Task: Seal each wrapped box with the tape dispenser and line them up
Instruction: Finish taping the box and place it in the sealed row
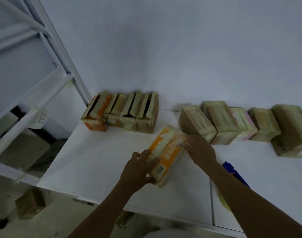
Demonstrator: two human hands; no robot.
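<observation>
At mid-table, toward the front edge: orange box (165,152) wrapped in pale film, long axis pointing away and slightly right, barcode label on near end. L hand (138,169) grasps the near end, fingers curled over the top, thumb under the near corner. R hand (201,150) is at the far end w/ fingertips touching the box; motion blur there, cannot tell if it grips or only presses. Cannot tell whether the box rests on white table (95,160) or is held just above it. Just behind R hand: row of five wrapped boxes (232,124), mostly brown, one pinkish, touching side by side along the back wall, running to the right edge. Back-left corner: separate group of four boxes (122,112) packed together, dark gaps showing on top, leftmost one orange. Blue tape dispenser (236,174) lies on table at right, partly hidden by R forearm. White metal shelf frame (43,48) at left; one brown floor box (30,203) below table level
</observation>
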